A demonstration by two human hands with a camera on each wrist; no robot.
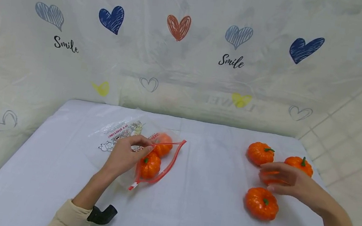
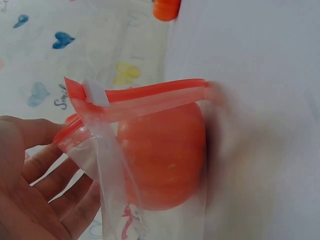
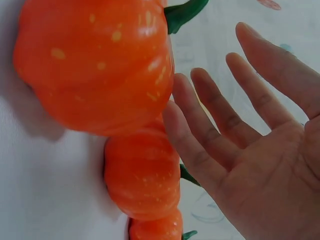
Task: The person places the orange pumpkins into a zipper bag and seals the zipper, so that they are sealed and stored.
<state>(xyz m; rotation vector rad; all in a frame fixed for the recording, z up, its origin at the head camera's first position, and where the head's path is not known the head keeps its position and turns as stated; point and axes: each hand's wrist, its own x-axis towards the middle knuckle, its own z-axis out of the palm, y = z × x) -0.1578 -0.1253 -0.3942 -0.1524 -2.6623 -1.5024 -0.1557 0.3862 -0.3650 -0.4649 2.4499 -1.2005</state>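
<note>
My left hand (image 1: 129, 154) pinches the red zip edge of a clear plastic zip bag (image 1: 108, 137) between thumb and fingers. The bag lies with its mouth held apart. Inside it are two orange toy pumpkins, a nearer one (image 1: 150, 166) with a green stem and another (image 1: 163, 145) behind it. A white slider (image 2: 95, 93) sits on the zip in the left wrist view. My right hand (image 1: 293, 182) hovers over a group of loose pumpkins, fingers spread and holding nothing. It partly covers one pumpkin; the nearest pumpkin (image 1: 262, 204) is just below its thumb.
Two more loose pumpkins, one on the left (image 1: 260, 153) and one on the right (image 1: 299, 164), stand behind the right hand. A white cloth covers the table (image 1: 200, 217). Behind it hangs a sheet (image 1: 194, 68) printed with hearts.
</note>
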